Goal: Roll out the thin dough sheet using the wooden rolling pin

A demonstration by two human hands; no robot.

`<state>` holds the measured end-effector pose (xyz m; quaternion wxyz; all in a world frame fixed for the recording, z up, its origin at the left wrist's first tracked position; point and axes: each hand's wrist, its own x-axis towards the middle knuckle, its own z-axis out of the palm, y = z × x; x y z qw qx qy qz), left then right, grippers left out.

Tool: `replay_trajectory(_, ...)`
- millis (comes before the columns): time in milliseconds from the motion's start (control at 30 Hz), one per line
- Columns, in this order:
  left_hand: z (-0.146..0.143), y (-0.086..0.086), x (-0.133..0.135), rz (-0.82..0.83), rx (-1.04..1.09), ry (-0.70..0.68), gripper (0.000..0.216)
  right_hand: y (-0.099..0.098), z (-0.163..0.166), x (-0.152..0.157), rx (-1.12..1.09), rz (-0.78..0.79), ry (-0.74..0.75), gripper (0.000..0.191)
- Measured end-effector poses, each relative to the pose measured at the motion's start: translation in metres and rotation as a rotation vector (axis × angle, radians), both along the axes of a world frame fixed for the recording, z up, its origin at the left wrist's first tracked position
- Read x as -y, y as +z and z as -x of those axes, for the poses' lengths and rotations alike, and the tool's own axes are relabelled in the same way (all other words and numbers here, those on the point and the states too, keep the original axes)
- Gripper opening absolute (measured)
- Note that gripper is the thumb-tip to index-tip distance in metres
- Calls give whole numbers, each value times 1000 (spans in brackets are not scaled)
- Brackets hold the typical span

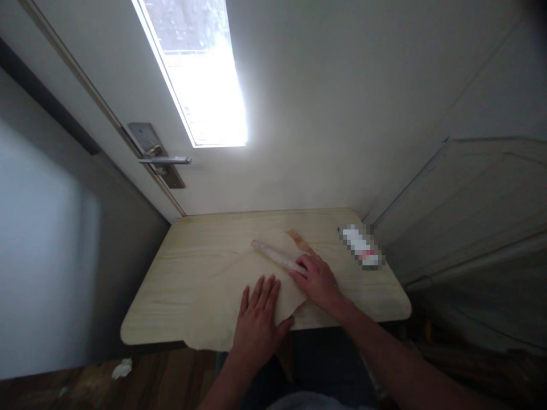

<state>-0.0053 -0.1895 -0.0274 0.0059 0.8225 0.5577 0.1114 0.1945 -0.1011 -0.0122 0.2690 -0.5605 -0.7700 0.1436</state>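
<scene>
A thin cream-coloured sheet (213,302), cloth or paper, lies spread on the small table, its lower left corner reaching the front edge. My left hand (257,319) rests flat on it with the fingers stretched out. Near the sheet's far right side, my right hand (317,279) is closed around the near end of a pale pinkish rolled tube (276,254). That tube slants away to the upper left and lies on or just above the sheet; whether it is rolled paper or a solid rod I cannot tell. A tan strip (300,240) shows behind it.
The light wood-grain table (162,273) stands against a pale door with a metal lever handle (164,160) and a bright window (205,97). A blurred-out white and red object (359,246) lies at the table's right. A crumpled white scrap (122,369) is on the floor.
</scene>
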Motion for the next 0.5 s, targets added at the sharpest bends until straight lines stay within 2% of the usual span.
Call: replay_trajectory(500, -3, -4, 5, -49, 12, 32, 75, -1, 3, -13, 61, 6, 12, 13)
